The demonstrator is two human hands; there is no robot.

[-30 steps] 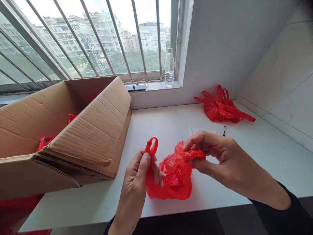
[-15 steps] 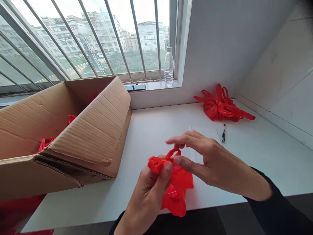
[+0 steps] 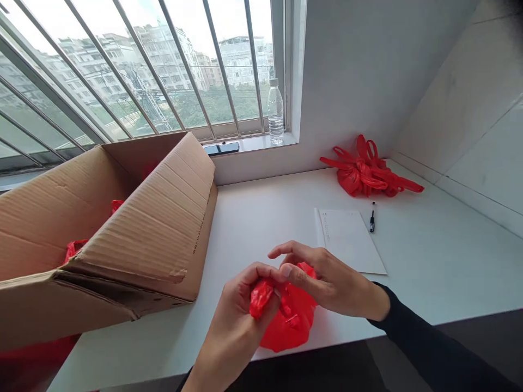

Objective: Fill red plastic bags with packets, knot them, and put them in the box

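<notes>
A thin red plastic bag (image 3: 296, 324) hangs in front of me, just above the table's front edge. My left hand (image 3: 241, 305) is closed around its gathered top, and a crumpled red end pokes out between thumb and fingers. Against the left fingertips, my right hand (image 3: 318, 272) pinches at the bag with the thumb and curled fingers, while its index finger reaches outward. Both hands hide the exact pinch point. Small contents seem to show faintly through the bag; I cannot make them out.
A large open cardboard box (image 3: 151, 228) with red bags inside stands left. Tied red bags (image 3: 363, 171) lie at the back right. A white notepad (image 3: 351, 239) and black pen (image 3: 372, 220) rest on the table. On the sill are a water bottle (image 3: 275, 114) and a phone (image 3: 222, 148).
My left hand has turned and wrapped more around the bag's top. The right hand has moved left and down, closing in on the left fingertips. The upright red loop is hidden now.
</notes>
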